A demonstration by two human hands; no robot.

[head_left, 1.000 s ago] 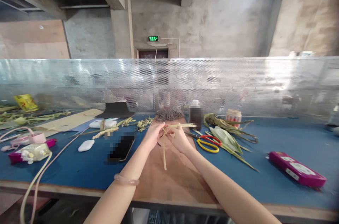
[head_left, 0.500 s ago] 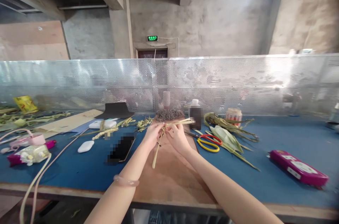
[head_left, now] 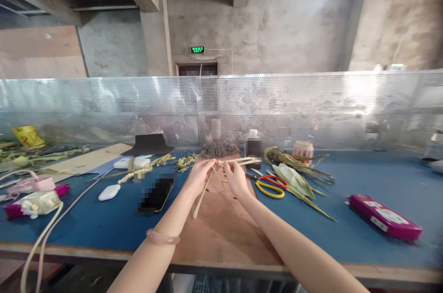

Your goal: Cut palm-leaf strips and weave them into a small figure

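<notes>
Pale dried leaf strips (head_left: pixel 239 161) lie between my two hands, above a brown board (head_left: pixel 221 233). My left hand (head_left: pixel 202 175) pinches them near where they cross. One strip hangs from there toward me, and others reach out to the right past my right hand. My right hand (head_left: pixel 235 178) has its fingers bent down close to the strips; its fingertips are partly hidden, but thumb and fingers look closed on the strips. Beyond both hands sits a tangled grey cord pile (head_left: pixel 220 149).
Scissors (head_left: pixel 272 187) with red and yellow handles lie right of the board, beside green leaves (head_left: pixel 294 180). A dark bottle (head_left: pixel 254 147) stands behind. Left are a phone (head_left: pixel 157 195) and a white case (head_left: pixel 109 192). A magenta box (head_left: pixel 385 217) lies far right. Perforated metal panel (head_left: pixel 304 108) closes the back.
My right hand has shifted slightly right, away from my left, widening the gap between them. The hanging strip's lower end has swung a little left. The view has turned slightly.
</notes>
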